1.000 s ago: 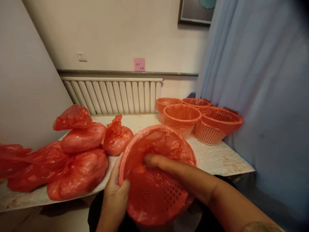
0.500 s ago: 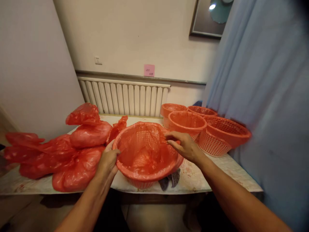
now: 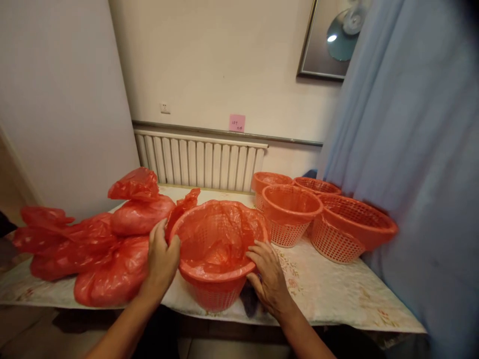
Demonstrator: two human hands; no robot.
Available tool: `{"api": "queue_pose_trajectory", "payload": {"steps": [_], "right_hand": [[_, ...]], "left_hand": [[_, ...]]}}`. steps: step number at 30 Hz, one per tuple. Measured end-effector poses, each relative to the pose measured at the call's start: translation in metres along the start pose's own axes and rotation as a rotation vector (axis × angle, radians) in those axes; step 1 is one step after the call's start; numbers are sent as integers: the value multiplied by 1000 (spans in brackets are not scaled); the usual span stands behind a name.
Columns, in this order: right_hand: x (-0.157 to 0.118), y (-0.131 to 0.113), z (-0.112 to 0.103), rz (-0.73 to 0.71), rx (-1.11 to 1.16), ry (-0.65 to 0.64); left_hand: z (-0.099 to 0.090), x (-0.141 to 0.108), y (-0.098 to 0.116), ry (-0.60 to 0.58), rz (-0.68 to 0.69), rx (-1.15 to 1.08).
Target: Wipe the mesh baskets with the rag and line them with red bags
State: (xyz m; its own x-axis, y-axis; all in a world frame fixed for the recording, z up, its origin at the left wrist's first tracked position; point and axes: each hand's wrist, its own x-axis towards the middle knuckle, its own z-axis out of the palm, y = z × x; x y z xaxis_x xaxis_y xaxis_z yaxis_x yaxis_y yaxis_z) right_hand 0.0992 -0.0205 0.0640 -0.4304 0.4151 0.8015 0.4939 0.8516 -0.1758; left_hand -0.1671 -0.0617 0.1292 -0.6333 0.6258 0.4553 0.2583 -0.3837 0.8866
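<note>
A red plastic basket lined with a red plastic bag stands in front of me near the table's front edge. The liner is folded over the rim and bunches up inside. My left hand is at the basket's left side, thumb and fingers apart, close to the rim. On the other side, my right hand hooks its fingers over the front right rim, with the thumb on the outer wall. Behind the right hand, a dark cloth is partly hidden under the basket's edge.
Several filled, knotted red bags lie at the left. More lined red baskets stand together at the right, beside a blue curtain. A flower-patterned cloth covers the table, and a white radiator is behind it.
My right hand has come down from above the basket's right rim onto its front right rim. My left hand has loosened from the left rim. The camera view has tilted up slightly.
</note>
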Motion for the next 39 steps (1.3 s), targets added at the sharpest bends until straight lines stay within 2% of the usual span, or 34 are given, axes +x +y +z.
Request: {"api": "queue_pose_trajectory", "payload": {"steps": [1,3,6,7,9,12,15,21,24,26,29,31,32,34,37,39], "right_hand": [[-1,0,2,10,-6,4],[-2,-1,4,26,-11,11],[-4,-3,6,29,-17,33],[-5,-4,6,30,-20,39],[-7,-5,5,34,-31,49],[-11,-7,5,40,-50,51],[-12,-10,7,40,-54,39],[-8,-19,3,58,-1,29],[-8,-17,-9,76,158,-8],[-8,-9,-16,202,315,77],[-5,14,-19,625,539,399],[2,31,-18,902,722,519],[6,40,-16,1001,852,512],[16,53,-12,1097,1149,390],[28,64,-7,1079,1440,203],[32,68,-5,1074,1486,168]], "left_hand": [[0,-9,5,-16,157,162],[4,-30,13,-199,388,337],[16,-60,20,-566,624,481],[20,-67,20,-649,692,555],[26,-77,19,-716,810,738],[29,-79,13,-661,941,912],[26,-75,7,-603,1029,912],[20,-68,1,-616,1065,865],[20,-68,1,-598,1076,871],[20,-68,1,-590,1079,870],[18,-69,0,-593,1073,866],[17,-69,1,-582,1088,861],[18,-70,2,-566,1101,856],[19,-70,3,-537,1116,845],[19,-71,4,-531,1098,837],[18,-73,4,-530,1098,837]]}}
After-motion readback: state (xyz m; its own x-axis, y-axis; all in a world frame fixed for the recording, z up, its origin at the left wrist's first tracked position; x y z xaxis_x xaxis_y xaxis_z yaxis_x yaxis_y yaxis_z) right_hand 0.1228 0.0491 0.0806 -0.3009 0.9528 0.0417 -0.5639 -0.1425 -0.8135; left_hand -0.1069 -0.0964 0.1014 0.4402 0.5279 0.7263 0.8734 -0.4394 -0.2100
